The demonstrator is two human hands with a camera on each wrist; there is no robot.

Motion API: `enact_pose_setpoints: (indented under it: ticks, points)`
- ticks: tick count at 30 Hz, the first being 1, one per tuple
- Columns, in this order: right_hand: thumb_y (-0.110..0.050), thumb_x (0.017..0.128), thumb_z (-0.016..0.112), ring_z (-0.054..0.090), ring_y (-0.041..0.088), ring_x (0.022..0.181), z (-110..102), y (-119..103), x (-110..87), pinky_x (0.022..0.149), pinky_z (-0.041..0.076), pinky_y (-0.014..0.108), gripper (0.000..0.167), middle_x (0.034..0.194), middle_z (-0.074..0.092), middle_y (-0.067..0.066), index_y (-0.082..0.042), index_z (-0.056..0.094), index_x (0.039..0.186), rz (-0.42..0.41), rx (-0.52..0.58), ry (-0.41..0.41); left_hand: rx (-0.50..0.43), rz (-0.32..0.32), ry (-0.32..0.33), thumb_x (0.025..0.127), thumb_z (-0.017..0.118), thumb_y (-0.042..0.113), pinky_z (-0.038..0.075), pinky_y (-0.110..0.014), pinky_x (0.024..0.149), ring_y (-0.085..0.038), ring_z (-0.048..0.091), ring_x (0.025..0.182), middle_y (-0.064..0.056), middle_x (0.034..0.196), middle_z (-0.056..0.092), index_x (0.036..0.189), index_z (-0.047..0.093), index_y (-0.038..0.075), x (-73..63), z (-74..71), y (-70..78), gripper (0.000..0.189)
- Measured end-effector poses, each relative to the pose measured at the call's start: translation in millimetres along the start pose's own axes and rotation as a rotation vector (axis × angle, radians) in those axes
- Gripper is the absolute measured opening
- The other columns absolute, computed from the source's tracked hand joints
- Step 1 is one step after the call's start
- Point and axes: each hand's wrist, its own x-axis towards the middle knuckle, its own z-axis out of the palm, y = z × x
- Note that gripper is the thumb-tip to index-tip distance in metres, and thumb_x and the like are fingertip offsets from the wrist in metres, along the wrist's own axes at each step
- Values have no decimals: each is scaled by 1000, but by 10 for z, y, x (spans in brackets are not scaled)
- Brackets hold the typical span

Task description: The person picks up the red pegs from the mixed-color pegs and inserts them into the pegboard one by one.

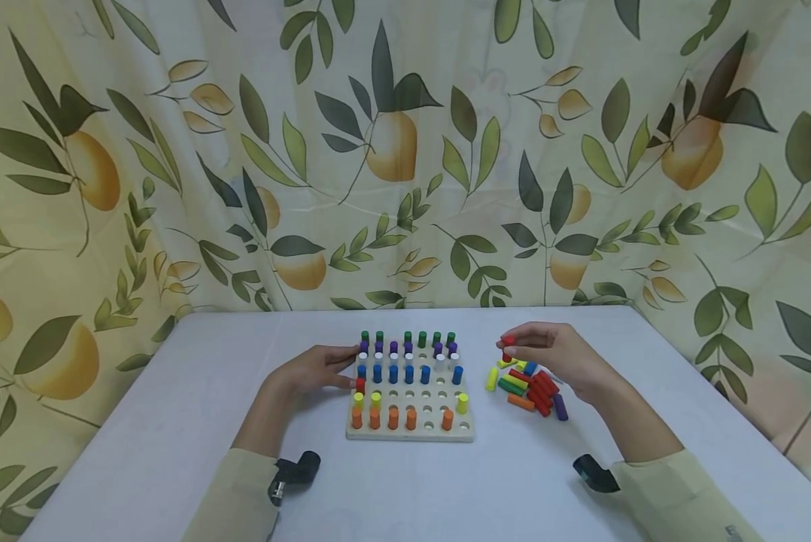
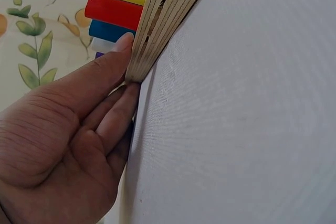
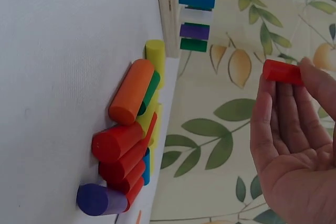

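Right hand [image 1: 558, 357]: thumb and fingertips pinch a red peg [image 3: 282, 72], raised clear of the loose pegs [image 1: 542, 388] on the white table [image 1: 446, 489]. Left hand [image 1: 316, 371]: fingers extended, touching the left edge of the pegboard [image 1: 405, 436], which bears rows of upright pegs [image 1: 409, 374].

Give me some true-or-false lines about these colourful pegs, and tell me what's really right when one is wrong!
1. The left grip touches the pegboard. True.
2. The front row is full. False: beside the orange pegs there are empty holes.
3. The right grip pinches a red peg. True.
4. Green pegs stand in the back row. True.
5. All the pegs stand in the board. False: loose pegs lie on the table, to the right of the board.
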Motion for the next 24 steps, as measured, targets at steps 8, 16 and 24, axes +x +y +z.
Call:
enact_pose_setpoints:
  ticks: [8,16,24]
  points:
    - [-14,101,70,69,29,114,61,-77,31,108,43,61,32,122,73,12,-2,67,130,-27,20,-16,-10,-5,0,87,84,10,25,-52,121,-25,40,147,-9,154,50,153,51,8,7,3,-3,74]
    - [-16,100,71,68,30,116,130,-139,85,108,44,61,31,122,73,13,-4,69,129,-13,35,-16,2,-2,-2,87,84,10,26,-52,120,-25,39,147,-9,154,51,153,52,8,12,7,1,74]
    - [-15,99,73,68,29,114,174,-205,123,105,48,54,32,121,73,12,-2,69,128,-48,59,-31,1,5,-2,87,84,10,27,-51,120,-24,40,147,-8,154,51,153,52,8,20,4,-20,73]
